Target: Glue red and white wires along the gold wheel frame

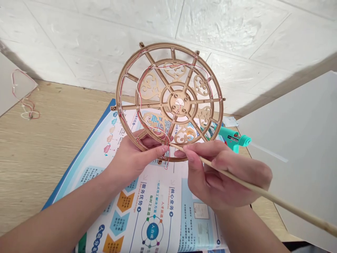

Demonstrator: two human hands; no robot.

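A round wooden openwork wheel (170,102) with carved scrolls and thin red and white wires threaded along its rings stands tilted up in front of me. My left hand (134,158) grips its lower rim, thumb pressed on the wire. My right hand (223,174) pinches a long thin wooden stick (263,191), whose tip touches the wire at the wheel's lower rim by my left thumb.
A printed blue poster (158,211) covers the wooden tabletop (39,147) under my hands. A teal glue gun (233,137) lies behind my right hand. A white board (302,147) stands at the right; loose red and white wire (25,102) lies at the far left.
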